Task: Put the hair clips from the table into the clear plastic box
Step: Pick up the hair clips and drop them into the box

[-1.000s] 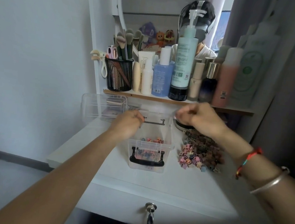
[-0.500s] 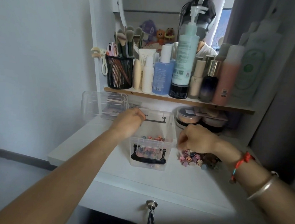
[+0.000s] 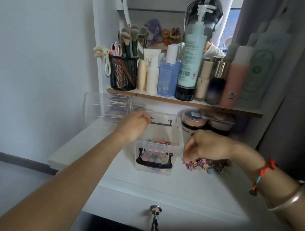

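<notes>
Curling over light, stiff hair clips (image 3: 208, 165) heaped right of the clear plastic box (image 3: 156, 146), the right hand (image 3: 205, 147), hold too blurred to tell, likely needs fingertip pinches; left hand (image 3: 136, 125) grips the rim.

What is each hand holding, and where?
Left hand holds the clear box by its far rim. Right hand is at the hair clips; hold unclear.

The left hand (image 3: 134, 125) holds the clear plastic box (image 3: 156, 146) at its 11 o'clock corner. At the box's 3 o'clock, the blurred right hand (image 3: 207, 147) reaches down onto the heaped hair clips (image 3: 207, 166).
</notes>
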`<state>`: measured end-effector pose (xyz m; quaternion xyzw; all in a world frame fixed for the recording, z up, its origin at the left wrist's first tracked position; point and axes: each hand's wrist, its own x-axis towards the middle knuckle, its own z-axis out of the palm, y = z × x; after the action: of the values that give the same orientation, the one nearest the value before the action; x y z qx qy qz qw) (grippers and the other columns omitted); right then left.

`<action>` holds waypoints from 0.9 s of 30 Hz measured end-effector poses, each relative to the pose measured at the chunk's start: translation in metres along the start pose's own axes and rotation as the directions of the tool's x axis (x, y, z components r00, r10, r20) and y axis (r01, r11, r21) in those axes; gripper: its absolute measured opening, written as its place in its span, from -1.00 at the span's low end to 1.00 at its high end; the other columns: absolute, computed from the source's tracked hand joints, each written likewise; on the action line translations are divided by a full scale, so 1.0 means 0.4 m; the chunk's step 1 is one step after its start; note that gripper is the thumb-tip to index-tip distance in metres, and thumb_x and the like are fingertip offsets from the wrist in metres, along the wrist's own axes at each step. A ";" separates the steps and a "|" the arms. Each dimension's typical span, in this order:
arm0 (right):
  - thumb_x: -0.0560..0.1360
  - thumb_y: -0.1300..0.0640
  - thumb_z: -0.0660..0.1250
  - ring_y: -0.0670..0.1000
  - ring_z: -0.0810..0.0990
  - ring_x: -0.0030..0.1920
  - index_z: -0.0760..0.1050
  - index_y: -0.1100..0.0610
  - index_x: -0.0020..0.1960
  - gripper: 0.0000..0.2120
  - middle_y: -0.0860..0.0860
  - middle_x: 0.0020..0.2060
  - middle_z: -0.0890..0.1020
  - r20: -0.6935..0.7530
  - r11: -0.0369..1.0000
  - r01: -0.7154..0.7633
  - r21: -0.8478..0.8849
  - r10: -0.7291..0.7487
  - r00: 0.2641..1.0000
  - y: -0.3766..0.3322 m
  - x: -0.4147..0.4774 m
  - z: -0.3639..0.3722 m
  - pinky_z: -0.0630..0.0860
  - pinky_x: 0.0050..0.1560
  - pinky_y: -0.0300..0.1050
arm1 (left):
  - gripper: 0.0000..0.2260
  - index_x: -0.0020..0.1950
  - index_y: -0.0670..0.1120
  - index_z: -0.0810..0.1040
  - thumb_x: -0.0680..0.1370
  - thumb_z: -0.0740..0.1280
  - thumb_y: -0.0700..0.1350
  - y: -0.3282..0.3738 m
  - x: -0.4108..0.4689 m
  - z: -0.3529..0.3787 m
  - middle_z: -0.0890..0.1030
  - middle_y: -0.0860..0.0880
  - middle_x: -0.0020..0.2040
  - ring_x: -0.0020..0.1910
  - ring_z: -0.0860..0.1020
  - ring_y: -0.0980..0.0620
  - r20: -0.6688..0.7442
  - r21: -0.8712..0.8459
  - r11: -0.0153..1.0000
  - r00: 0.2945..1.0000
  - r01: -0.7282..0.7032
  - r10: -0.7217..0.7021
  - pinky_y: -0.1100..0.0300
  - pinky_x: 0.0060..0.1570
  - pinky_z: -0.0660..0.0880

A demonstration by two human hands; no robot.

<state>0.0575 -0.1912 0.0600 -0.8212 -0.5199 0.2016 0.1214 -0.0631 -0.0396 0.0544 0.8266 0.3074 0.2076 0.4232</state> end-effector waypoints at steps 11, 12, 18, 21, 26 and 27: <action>0.41 0.17 0.40 -0.23 0.47 -0.34 0.65 0.12 -0.14 -0.94 -0.14 -0.35 0.57 -0.154 0.993 -0.044 -0.107 0.027 0.988 -0.006 0.009 0.001 0.34 -0.31 -0.50 | -0.85 -0.05 -0.02 0.45 0.58 0.10 -0.18 0.003 -0.003 0.001 0.44 0.01 -0.01 0.20 0.48 -0.14 -0.004 0.006 1.000 1.000 0.011 -0.011 0.05 0.20 0.39; 0.40 0.15 0.41 -0.22 0.49 -0.35 0.63 0.08 -0.22 -0.96 -0.13 -0.37 0.57 -0.131 0.991 -0.049 -0.124 0.032 0.991 -0.009 0.005 0.005 0.36 -0.30 -0.44 | -0.85 -0.06 -0.03 0.45 0.58 0.11 -0.18 0.003 -0.002 0.002 0.44 0.01 -0.01 0.19 0.49 -0.14 -0.006 0.005 1.000 1.000 0.013 -0.013 0.04 0.21 0.39; 0.43 0.18 0.35 -0.12 0.47 -0.44 0.66 0.18 -0.17 -0.87 -0.12 -0.49 0.52 -0.147 0.973 -0.058 -0.223 0.026 0.989 -0.017 0.003 0.028 0.40 -0.32 -0.31 | -0.86 -0.07 -0.04 0.45 0.58 0.11 -0.17 -0.004 0.002 0.003 0.45 0.00 -0.01 -0.01 0.43 -0.03 -0.003 -0.006 1.000 1.000 0.007 -0.007 0.10 0.06 0.37; 0.46 0.20 0.30 -0.05 0.53 -0.37 0.64 0.23 -0.15 -0.84 -0.02 -0.36 0.65 -0.199 0.958 -0.046 -0.284 -0.012 0.980 -0.016 0.005 0.034 0.47 -0.19 -0.20 | -0.86 -0.06 -0.04 0.45 0.58 0.11 -0.17 -0.004 0.003 0.003 0.45 0.00 -0.02 -0.01 0.43 -0.02 0.002 -0.001 1.000 1.000 0.004 -0.004 0.09 0.06 0.37; 0.43 0.21 0.32 -0.33 0.48 -0.54 0.65 0.14 -0.26 -0.85 -0.13 -0.36 0.70 -0.153 0.961 -0.009 -0.276 -0.034 0.988 -0.012 0.006 0.034 0.43 -0.34 -0.39 | -0.86 -0.06 -0.04 0.45 0.57 0.11 -0.17 -0.005 0.004 0.004 0.46 0.00 -0.01 -0.02 0.43 -0.02 0.005 0.000 1.000 1.000 -0.001 0.001 0.15 -0.02 0.30; 0.41 0.24 0.32 -0.36 0.46 -0.56 0.62 0.09 -0.33 -0.81 -0.08 -0.31 0.71 -0.133 0.960 -0.007 -0.281 -0.032 0.991 -0.011 0.008 0.035 0.39 -0.41 -0.46 | -0.86 -0.06 -0.04 0.45 0.57 0.11 -0.17 -0.005 0.004 0.004 0.46 0.00 -0.01 -0.02 0.43 -0.02 0.006 -0.002 1.000 1.000 -0.002 0.002 0.15 -0.02 0.30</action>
<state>0.0488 -0.1865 0.0488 -0.8386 -0.5390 0.0683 0.0401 -0.0617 -0.0386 0.0520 0.8272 0.3052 0.2058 0.4246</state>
